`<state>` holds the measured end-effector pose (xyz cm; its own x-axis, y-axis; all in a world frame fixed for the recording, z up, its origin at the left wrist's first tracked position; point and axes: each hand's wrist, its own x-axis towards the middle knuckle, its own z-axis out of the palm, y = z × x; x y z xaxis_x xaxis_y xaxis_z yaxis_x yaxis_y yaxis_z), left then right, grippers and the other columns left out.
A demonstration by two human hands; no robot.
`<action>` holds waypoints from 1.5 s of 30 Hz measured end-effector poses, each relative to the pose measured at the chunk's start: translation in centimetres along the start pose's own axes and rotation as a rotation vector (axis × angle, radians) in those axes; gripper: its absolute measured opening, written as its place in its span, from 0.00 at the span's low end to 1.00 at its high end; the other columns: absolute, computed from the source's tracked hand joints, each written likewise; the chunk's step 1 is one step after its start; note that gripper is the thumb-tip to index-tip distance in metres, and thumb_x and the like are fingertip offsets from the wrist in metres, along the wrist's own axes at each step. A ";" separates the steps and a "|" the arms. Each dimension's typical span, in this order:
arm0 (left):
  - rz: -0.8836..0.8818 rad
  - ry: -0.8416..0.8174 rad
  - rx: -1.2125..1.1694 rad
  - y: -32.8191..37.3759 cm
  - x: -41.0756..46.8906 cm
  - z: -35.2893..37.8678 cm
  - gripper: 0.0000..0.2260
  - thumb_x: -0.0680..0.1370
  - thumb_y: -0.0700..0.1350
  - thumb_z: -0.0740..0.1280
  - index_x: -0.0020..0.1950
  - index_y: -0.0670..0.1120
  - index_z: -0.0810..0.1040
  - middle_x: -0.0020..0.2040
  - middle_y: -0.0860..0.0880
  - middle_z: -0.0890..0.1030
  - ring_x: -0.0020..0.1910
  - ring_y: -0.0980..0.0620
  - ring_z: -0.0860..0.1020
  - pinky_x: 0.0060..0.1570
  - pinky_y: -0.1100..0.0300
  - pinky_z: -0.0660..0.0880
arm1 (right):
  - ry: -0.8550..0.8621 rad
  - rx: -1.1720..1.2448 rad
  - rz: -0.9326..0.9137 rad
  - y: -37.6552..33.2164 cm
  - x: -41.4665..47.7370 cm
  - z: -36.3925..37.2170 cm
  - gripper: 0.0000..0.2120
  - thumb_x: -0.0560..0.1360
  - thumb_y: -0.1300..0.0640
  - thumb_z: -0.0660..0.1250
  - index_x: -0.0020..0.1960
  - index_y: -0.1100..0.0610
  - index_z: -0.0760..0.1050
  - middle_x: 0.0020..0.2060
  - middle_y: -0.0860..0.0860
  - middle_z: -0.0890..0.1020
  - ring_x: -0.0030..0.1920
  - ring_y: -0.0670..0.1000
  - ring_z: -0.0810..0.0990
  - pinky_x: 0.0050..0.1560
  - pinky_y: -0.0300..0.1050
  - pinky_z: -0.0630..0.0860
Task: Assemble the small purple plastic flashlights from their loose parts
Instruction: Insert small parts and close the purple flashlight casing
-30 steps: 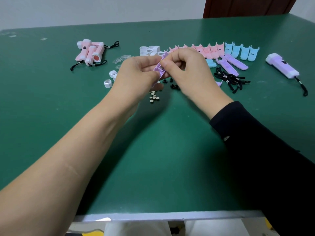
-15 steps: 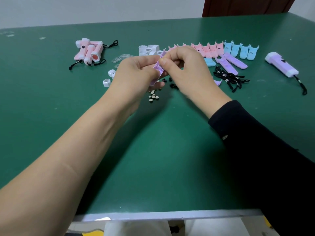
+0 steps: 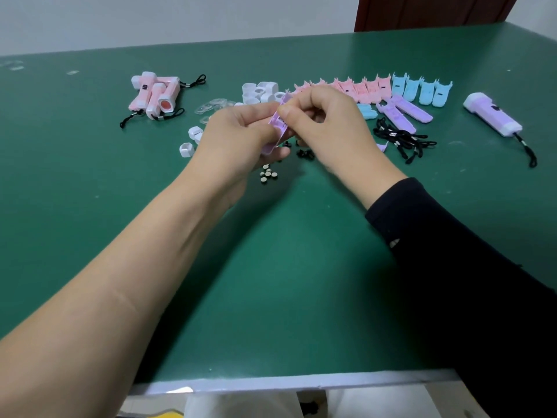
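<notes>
A purple flashlight half-shell is held above the green table, tilted with its inner side toward me. My left hand grips its lower part. My right hand pinches at its upper edge with thumb and forefinger; whether a small part sits between the fingertips is hidden. Two more purple half-shells lie to the right. An assembled purple flashlight with a black strap lies at the far right.
Small round button cells and black bits lie under the hands. Black lanyards, pink shells, blue shells, white caps, clear lenses and finished pink flashlights are spread along the back.
Both hands stay on the purple half-shell at the same spot; the right fingertips have shifted slightly along its upper edge.
</notes>
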<state>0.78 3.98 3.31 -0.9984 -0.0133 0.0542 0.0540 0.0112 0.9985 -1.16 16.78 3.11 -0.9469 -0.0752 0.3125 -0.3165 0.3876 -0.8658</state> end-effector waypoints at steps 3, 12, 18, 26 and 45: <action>0.004 -0.023 -0.051 0.2 0.0 0.0 0.17 0.76 0.28 0.59 0.61 0.39 0.79 0.46 0.46 0.86 0.48 0.55 0.82 0.41 0.64 0.78 | 0.082 0.150 0.036 -0.1 -0.1 -0.1 0.08 0.73 0.55 0.73 0.43 0.52 0.74 0.41 0.51 0.75 0.38 0.48 0.73 0.42 0.43 0.73; -0.019 -0.064 -0.111 0.4 0.0 0.0 0.17 0.76 0.27 0.58 0.61 0.36 0.79 0.46 0.40 0.79 0.46 0.46 0.76 0.42 0.66 0.78 | -0.030 0.484 0.282 -0.3 0.0 0.0 0.19 0.74 0.54 0.72 0.61 0.55 0.70 0.35 0.46 0.81 0.29 0.43 0.75 0.32 0.35 0.75; 0.026 -0.086 -0.134 0.5 -0.3 0.1 0.17 0.76 0.27 0.58 0.61 0.35 0.78 0.38 0.47 0.82 0.31 0.55 0.74 0.41 0.66 0.76 | -0.089 0.585 0.243 -0.3 -0.1 0.1 0.17 0.77 0.60 0.68 0.64 0.60 0.71 0.38 0.47 0.83 0.27 0.43 0.77 0.35 0.38 0.77; 0.102 -0.108 -0.088 0.4 -0.4 0.2 0.17 0.78 0.28 0.59 0.64 0.37 0.77 0.49 0.40 0.80 0.42 0.47 0.72 0.47 0.63 0.76 | -0.166 0.832 0.291 0.1 0.3 -0.3 0.11 0.76 0.65 0.67 0.58 0.63 0.74 0.38 0.54 0.80 0.30 0.48 0.69 0.32 0.39 0.75; -0.335 -0.258 -0.539 1.6 -0.3 -0.7 0.13 0.81 0.40 0.58 0.60 0.38 0.77 0.52 0.45 0.84 0.46 0.54 0.84 0.38 0.62 0.81 | -0.133 0.721 0.315 0.2 0.4 -0.8 0.10 0.79 0.49 0.64 0.46 0.54 0.79 0.33 0.48 0.81 0.31 0.45 0.76 0.41 0.40 0.76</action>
<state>1.22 3.33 4.87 -0.9301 0.3105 -0.1964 -0.3261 -0.4517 0.8304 -1.58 17.52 3.39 -0.9822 -0.1877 0.0014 0.0516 -0.2773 -0.9594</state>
